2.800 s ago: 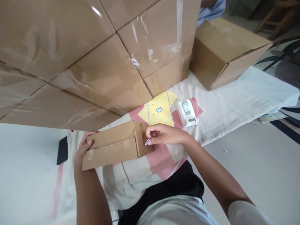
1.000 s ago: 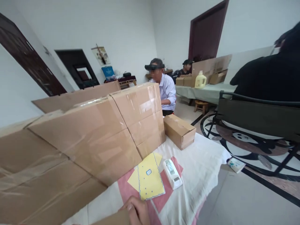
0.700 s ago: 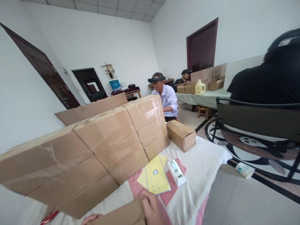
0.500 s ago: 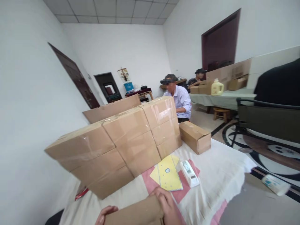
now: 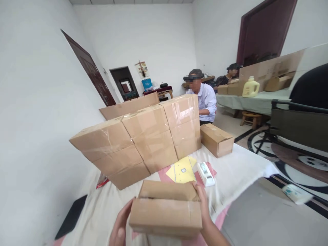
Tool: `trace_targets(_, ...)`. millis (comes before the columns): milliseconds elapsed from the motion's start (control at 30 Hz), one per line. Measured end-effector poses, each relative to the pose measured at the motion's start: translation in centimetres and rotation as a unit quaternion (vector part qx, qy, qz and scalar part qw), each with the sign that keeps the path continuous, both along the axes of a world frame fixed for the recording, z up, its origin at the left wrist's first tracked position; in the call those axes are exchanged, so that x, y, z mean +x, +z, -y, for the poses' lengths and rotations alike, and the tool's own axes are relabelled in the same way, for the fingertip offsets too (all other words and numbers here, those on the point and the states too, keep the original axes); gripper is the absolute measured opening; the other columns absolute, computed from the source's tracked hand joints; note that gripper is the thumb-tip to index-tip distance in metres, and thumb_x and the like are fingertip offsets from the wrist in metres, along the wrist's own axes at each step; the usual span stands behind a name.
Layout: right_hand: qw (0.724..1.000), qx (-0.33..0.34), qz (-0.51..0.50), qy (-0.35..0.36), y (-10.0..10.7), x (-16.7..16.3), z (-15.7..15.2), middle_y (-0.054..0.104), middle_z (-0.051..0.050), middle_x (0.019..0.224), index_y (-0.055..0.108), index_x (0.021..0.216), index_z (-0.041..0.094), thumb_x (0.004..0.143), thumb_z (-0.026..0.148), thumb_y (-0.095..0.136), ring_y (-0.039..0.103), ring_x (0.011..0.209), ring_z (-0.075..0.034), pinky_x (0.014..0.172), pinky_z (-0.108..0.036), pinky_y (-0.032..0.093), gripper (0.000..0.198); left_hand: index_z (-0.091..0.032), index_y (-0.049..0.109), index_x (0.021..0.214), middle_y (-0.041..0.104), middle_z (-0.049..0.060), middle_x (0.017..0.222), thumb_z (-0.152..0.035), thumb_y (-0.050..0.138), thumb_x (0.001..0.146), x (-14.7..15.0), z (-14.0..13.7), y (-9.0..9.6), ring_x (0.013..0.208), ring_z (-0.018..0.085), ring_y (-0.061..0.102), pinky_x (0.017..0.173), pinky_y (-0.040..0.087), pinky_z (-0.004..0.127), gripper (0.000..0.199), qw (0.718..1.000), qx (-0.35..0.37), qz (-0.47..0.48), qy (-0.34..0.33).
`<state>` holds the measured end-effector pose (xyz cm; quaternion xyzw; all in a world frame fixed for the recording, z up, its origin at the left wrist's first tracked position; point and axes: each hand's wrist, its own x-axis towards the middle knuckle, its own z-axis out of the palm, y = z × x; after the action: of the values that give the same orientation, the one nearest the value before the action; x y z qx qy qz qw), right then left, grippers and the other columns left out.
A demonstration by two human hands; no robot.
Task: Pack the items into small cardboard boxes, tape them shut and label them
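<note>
From my end, I have the box (image 5: 166, 213) clasped between left grip (image 5: 121, 218) and right grip (image 5: 204, 203). I see a yellow sheet (image 5: 182, 172) and white device (image 5: 205, 175) beyond the right grip.

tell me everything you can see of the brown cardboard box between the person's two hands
The brown oblong cardboard box lies lengthwise from left to right, its bare left hand at the left end and bare right hand at the right. Two flaps form the seamed face turned up, with a dark gap at the seam's left. Whether its underside touches the white-and-pink cloth is hidden.
</note>
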<state>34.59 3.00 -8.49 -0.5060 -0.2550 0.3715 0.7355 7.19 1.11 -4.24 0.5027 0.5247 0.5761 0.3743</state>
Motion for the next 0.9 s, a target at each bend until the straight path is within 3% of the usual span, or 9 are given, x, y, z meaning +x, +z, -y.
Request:
trace_targets(67, 0.999, -0.010, -0.017, -0.027, 1.6, 1.1, 0.5, 0.064, -0.004, 0.074, 0.069, 0.074, 0.022, 0.081, 0.054, 0.060, 0.060, 0.074, -0.025, 0.066, -0.034, 0.047, 0.034, -0.032, 0.069, 0.124, 0.065, 0.007, 0.139, -0.072, 0.060, 0.078, 1.7, -0.1, 1.7, 0.141, 0.040, 0.049, 0.120, 0.038, 0.057, 0.061, 0.997, 0.030, -0.063, -0.037)
trace_targets(133, 1.000, -0.006, -0.009, -0.021, 2.9, 1.7, 0.6, 0.061, -0.003, 0.072, 0.066, 0.071, 0.022, 0.082, 0.049, 0.058, 0.056, 0.072, -0.022, 0.065, -0.032, 0.044, 0.031, -0.031, 0.062, 0.131, 0.062, 0.008, 0.142, -0.058, 0.069, 0.082, 3.1, -0.7, 2.7, 0.140, 0.037, 0.049, 0.119, 0.039, 0.054, 0.057, 0.986, 0.028, -0.136, -0.095)
trace_targets(300, 0.999, 0.016, 0.031, 0.013, 2.9, 1.0, -0.2, 0.055, -0.001, 0.070, 0.058, 0.067, 0.021, 0.083, 0.043, 0.055, 0.048, 0.071, -0.019, 0.065, -0.030, 0.040, 0.027, -0.029, 0.040, 0.149, 0.051, 0.013, 0.151, -0.052, 0.070, 0.084, 4.6, -2.1, 1.2, 0.140, 0.031, 0.050, 0.111, 0.048, 0.045, 0.075, 0.992, 0.030, -0.114, -0.041)
trace_targets(433, 0.997, 0.036, 0.046, 0.049, 2.2, -0.1, -0.9, 0.048, 0.001, 0.067, 0.050, 0.063, 0.022, 0.082, 0.043, 0.057, 0.042, 0.068, -0.017, 0.063, -0.030, 0.036, 0.028, -0.027, 0.042, 0.146, 0.063, 0.012, 0.132, -0.050, 0.064, 0.088, 3.6, -2.5, -0.5, 0.124, 0.027, 0.061, 0.104, 0.049, 0.046, 0.066, 0.991, 0.035, -0.129, 0.007)
trace_targets(567, 0.993, 0.053, 0.058, 0.086, 2.0, -0.8, -1.4, 0.043, 0.003, 0.066, 0.045, 0.064, 0.023, 0.083, 0.042, 0.055, 0.039, 0.067, -0.016, 0.063, -0.030, 0.034, 0.029, -0.026, 0.047, 0.143, 0.067, 0.009, 0.116, -0.048, 0.065, 0.087, 2.0, -3.2, -0.9, 0.117, 0.026, 0.062, 0.103, 0.047, 0.047, 0.062, 0.986, 0.047, -0.158, 0.037)
trace_targets(767, 0.991, 0.060, 0.068, 0.099, 1.8, -0.9, -1.8, 0.043, 0.003, 0.066, 0.045, 0.065, 0.023, 0.082, 0.044, 0.056, 0.038, 0.066, -0.016, 0.064, -0.030, 0.033, 0.029, -0.026, 0.046, 0.144, 0.067, 0.010, 0.119, -0.040, 0.062, 0.088, 2.0, -4.2, -0.9, 0.108, 0.025, 0.067, 0.088, 0.054, 0.041, 0.061, 0.978, 0.037, -0.203, 0.019)
trace_targets(900, 0.990, 0.067, 0.075, 0.097, 1.8, -0.8, -1.9, 0.045, 0.003, 0.067, 0.046, 0.065, 0.023, 0.081, 0.044, 0.057, 0.040, 0.067, -0.016, 0.065, -0.030, 0.033, 0.029, -0.029, 0.062, 0.129, 0.061, 0.010, 0.130, -0.036, 0.059, 0.091, 2.9, -3.2, 0.3, 0.122, 0.029, 0.058, 0.103, 0.047, 0.049, 0.039, 0.960, 0.071, -0.271, 0.030)
